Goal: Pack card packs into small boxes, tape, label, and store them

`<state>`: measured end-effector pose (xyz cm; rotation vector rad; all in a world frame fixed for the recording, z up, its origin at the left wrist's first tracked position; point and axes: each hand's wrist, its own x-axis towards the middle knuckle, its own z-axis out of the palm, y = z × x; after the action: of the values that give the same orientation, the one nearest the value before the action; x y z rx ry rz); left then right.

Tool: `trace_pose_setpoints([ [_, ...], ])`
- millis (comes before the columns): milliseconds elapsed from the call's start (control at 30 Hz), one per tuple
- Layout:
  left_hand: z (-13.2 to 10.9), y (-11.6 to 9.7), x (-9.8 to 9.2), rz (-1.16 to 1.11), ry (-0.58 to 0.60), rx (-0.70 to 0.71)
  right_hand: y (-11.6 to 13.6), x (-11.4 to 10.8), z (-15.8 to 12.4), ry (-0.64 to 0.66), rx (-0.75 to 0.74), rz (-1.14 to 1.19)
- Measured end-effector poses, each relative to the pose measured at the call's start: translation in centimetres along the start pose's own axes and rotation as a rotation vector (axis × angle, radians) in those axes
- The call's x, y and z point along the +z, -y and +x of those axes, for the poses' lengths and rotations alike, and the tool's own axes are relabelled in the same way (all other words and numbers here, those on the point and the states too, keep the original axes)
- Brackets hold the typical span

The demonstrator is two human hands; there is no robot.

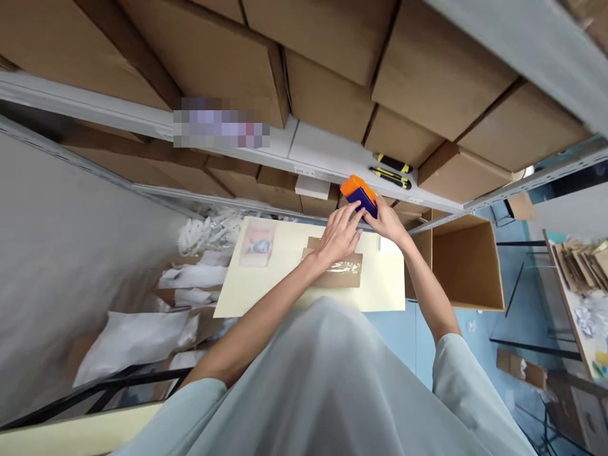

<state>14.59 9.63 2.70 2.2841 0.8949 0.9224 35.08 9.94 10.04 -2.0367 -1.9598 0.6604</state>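
My right hand (388,221) grips a small orange and dark blue box (360,194) from its right side, held up at the front of the shelf and tilted. My left hand (339,233) has its fingers stretched out, with the tips at the lower left of that box; whether they press on it I cannot tell. Below my left hand a brown cardboard box (342,272) with shiny clear tape lies on the pale yellow tabletop (285,285). My left wrist partly covers it. Left of it lies a clear plastic packet (258,244) with something bluish inside.
Two black and yellow utility knives (392,177) lie on the grey shelf (327,149) above, before stacked cartons (327,95). An open cardboard carton (465,263) stands right of the table. White packing bags (137,342) are piled at left. A small white box (312,187) sits under the shelf.
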Motion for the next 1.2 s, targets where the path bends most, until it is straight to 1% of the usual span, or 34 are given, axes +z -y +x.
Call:
trace_pose_setpoints([
  [67, 3.2, 1.0, -1.5, 0.05, -0.054, -0.04, 2.3, -1.1, 4.7, -0.072, -0.116, -0.085],
  [133, 6.1, 2.4, -2.8, 0.081, -0.08, -0.104, 4.2, -1.9, 9.3, -0.094, -0.184, -0.19],
  [200, 8.1, 3.8, -3.7, 0.087, -0.082, -0.156, 5.7, -2.3, 13.1, -0.059, -0.181, -0.296],
  [267, 8.9, 4.8, -4.3, 0.079, -0.08, -0.175, 6.8, -2.2, 15.9, -0.002, -0.156, -0.374],
  [300, 8.7, 5.2, -4.5, 0.074, -0.081, -0.175, 7.1, -2.1, 17.0, 0.025, -0.14, -0.4],
  [367, 7.4, 5.7, -4.6, 0.063, -0.09, -0.178, 7.5, -1.7, 18.6, 0.054, -0.113, -0.428],
  [433, 5.1, 6.3, -4.3, 0.041, -0.097, -0.207, 7.3, -1.2, 19.6, 0.063, -0.101, -0.436],
  [500, 1.9, 7.4, -3.8, -0.003, -0.097, -0.263, 6.4, -0.5, 19.8, -0.008, -0.133, -0.41],
  [567, -2.3, 9.0, -2.9, -0.06, -0.098, -0.354, 4.5, 0.9, 18.6, -0.158, -0.193, -0.333],
  [600, -4.8, 9.9, -2.4, -0.086, -0.102, -0.419, 3.2, 2.1, 17.1, -0.245, -0.216, -0.276],
  [633, -7.5, 10.8, -1.9, -0.109, -0.105, -0.5, 1.6, 3.6, 15.0, -0.321, -0.225, -0.21],
  [667, -10.3, 11.5, -1.4, -0.126, -0.104, -0.593, -0.2, 5.5, 12.3, -0.373, -0.207, -0.145],
  [700, -13.2, 12.0, -0.9, -0.14, -0.097, -0.693, -1.9, 7.6, 8.9, -0.396, -0.17, -0.077],
  [767, -18.4, 12.3, -0.1, -0.159, -0.071, -0.882, -4.7, 12.2, 1.1, -0.398, -0.041, 0.07],
  [800, -20.5, 12.0, 0.3, -0.168, -0.056, -0.956, -5.7, 14.5, -2.9, -0.382, 0.044, 0.137],
  [833, -22.1, 11.6, 0.6, -0.174, -0.045, -1.009, -6.3, 16.7, -6.7, -0.357, 0.138, 0.197],
  [867, -23.2, 11.0, 1.0, -0.179, -0.036, -1.039, -6.6, 18.7, -9.9, -0.332, 0.239, 0.249],
  [900, -23.7, 10.4, 1.4, -0.183, -0.024, -1.048, -6.6, 20.5, -12.5, -0.295, 0.33, 0.299],
  [933, -23.8, 9.7, 1.9, -0.188, -0.008, -1.04, -6.4, 22.1, -14.4, -0.249, 0.395, 0.347],
  [967, -23.4, 9.0, 2.4, -0.189, 0.01, -1.024, -6.2, 23.4, -15.5, -0.211, 0.441, 0.384],
  [1000, -22.8, 8.4, 3.0, -0.183, 0.025, -1.008, -6.1, 24.6, -15.9, -0.183, 0.467, 0.41],
  [1033, -22.0, 7.9, 3.6, -0.168, 0.036, -0.997, -5.9, 25.5, -15.9, -0.167, 0.481, 0.425],
  [1100, -20.3, 7.2, 4.8, -0.114, 0.041, -0.995, -6.1, 26.8, -14.9, -0.165, 0.504, 0.435],
  [1167, -18.8, 6.9, 5.9, -0.044, 0.031, -1.016, -6.7, 27.7, -13.8, -0.161, 0.556, 0.45],
  [1200, -18.2, 7.0, 6.3, -0.015, 0.029, -1.033, -7.1, 28.1, -13.4, -0.146, 0.557, 0.463],
])
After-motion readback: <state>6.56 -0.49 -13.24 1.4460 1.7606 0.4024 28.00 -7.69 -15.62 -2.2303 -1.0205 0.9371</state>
